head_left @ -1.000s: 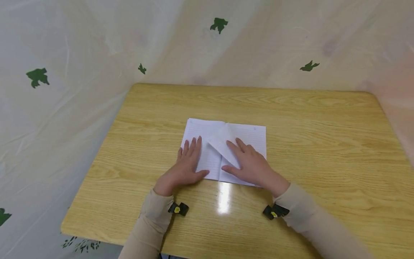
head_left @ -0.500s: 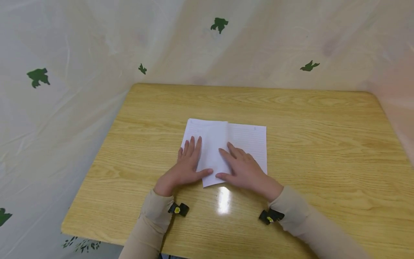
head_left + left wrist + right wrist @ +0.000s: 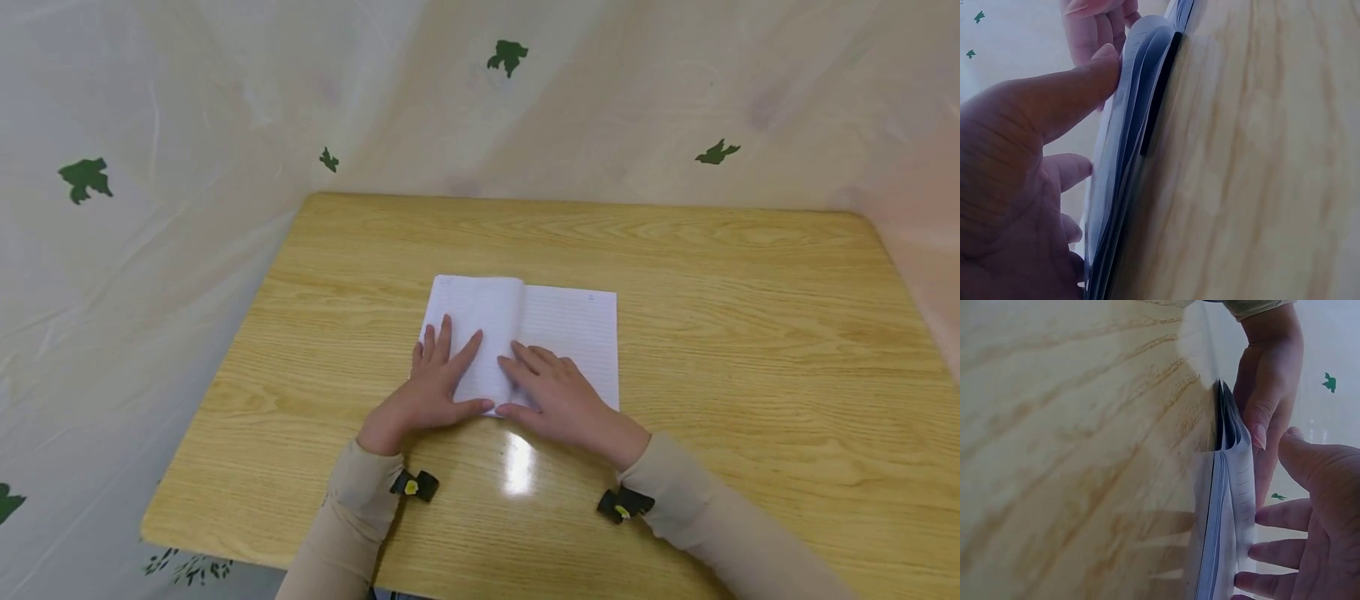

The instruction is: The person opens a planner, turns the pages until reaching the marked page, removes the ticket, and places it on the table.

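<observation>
An open lined notebook point(image 3: 570, 325) lies on the wooden table, its left-hand page bulging up near the spine. My left hand point(image 3: 429, 387) rests on that left page with fingers spread, the thumb near the bottom edge. Close beside it, my right hand point(image 3: 566, 396) touches the page by the spine with its fingertips, fingers extended. In the left wrist view the thumb point(image 3: 1085, 81) lies on the curved pages, and the stacked page edges point(image 3: 1129, 125) show. From the right wrist, the fingers point(image 3: 1282, 550) reach to the page surface. Neither hand curls round the notebook.
The wooden table point(image 3: 750, 333) extends around the notebook on all sides. Behind it and to the left hangs a pale sheet point(image 3: 600, 100) with green bird shapes. Black wrist mounts point(image 3: 415, 485) sit at both cuffs.
A page that was lifted at a slant has gone over to the left and lies under my left hand. My right hand has shifted left toward the spine; my left index finger has spread rightward.
</observation>
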A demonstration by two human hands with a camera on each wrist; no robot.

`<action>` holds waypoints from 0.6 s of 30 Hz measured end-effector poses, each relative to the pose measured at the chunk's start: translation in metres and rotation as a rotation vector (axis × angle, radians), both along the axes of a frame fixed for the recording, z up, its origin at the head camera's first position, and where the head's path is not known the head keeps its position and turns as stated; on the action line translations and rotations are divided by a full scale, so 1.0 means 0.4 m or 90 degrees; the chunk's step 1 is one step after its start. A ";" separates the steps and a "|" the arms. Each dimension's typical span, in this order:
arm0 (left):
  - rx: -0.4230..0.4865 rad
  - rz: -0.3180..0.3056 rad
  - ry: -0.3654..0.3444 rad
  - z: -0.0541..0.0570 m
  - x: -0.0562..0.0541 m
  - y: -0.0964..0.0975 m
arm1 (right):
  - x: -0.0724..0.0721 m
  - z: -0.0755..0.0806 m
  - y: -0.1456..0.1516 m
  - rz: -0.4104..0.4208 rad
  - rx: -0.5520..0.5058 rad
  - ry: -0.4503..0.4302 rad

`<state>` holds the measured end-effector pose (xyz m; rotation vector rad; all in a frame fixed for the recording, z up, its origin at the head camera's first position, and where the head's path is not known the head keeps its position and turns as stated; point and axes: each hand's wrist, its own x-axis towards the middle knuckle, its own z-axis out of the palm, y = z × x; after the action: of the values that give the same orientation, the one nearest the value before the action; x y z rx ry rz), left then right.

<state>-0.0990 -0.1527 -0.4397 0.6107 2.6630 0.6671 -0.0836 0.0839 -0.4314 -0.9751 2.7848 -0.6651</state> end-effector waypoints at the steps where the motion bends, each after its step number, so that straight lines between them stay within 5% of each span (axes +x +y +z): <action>1: -0.002 -0.001 0.002 -0.001 0.000 0.000 | 0.000 0.001 -0.001 0.002 0.005 0.000; 12: -0.037 -0.025 0.049 0.001 0.001 0.007 | -0.005 0.001 0.001 0.038 0.062 0.005; 18: -0.058 -0.033 0.018 0.002 0.003 0.008 | -0.028 -0.004 0.019 0.046 0.048 -0.002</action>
<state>-0.0979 -0.1495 -0.4387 0.6655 2.6772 0.5234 -0.0947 0.0915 -0.4328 -1.0531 2.7356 -0.5474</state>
